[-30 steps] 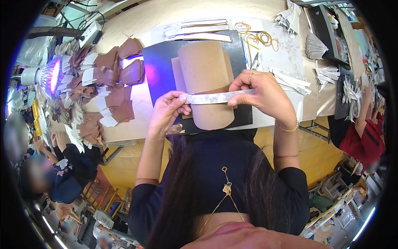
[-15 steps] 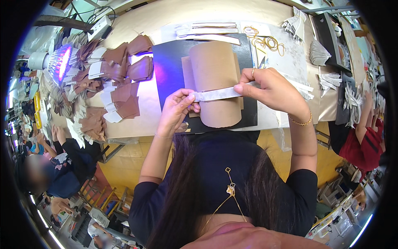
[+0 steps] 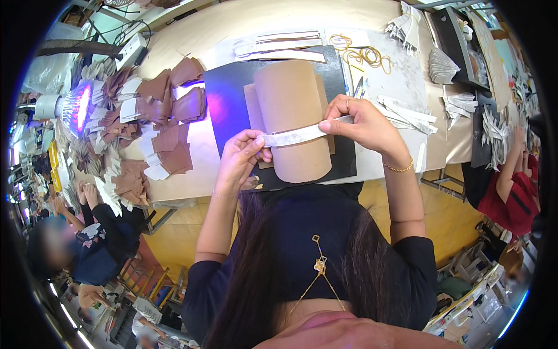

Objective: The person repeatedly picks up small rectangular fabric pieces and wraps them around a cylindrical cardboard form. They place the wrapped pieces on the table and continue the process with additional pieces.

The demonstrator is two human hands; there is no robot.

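Observation:
A whitish strip with a brown edge [image 3: 295, 137] lies across a tan cardboard cylinder [image 3: 290, 93], with both my hands at it. My left hand [image 3: 241, 154] pinches the strip's left end beside the cylinder. At the right side, my right hand [image 3: 360, 125] grips the strip between thumb and fingers, with a short piece showing past them. The cylinder rests on its side over a flat tan card [image 3: 252, 107], on a black board [image 3: 226, 87].
Stacks of brown and white pieces [image 3: 189, 104] fill the left, near a glowing lamp [image 3: 78, 110]. More white strips [image 3: 279, 43] lie behind the board. To the right are a yellow cord [image 3: 372, 58], loose strips [image 3: 407, 113] and a black tray [image 3: 459, 49]. Other people sit at both sides.
My right hand has drawn a little closer to the cylinder, and less of the strip shows beyond its fingers. My left hand keeps its pinch. The whole view has shifted slightly.

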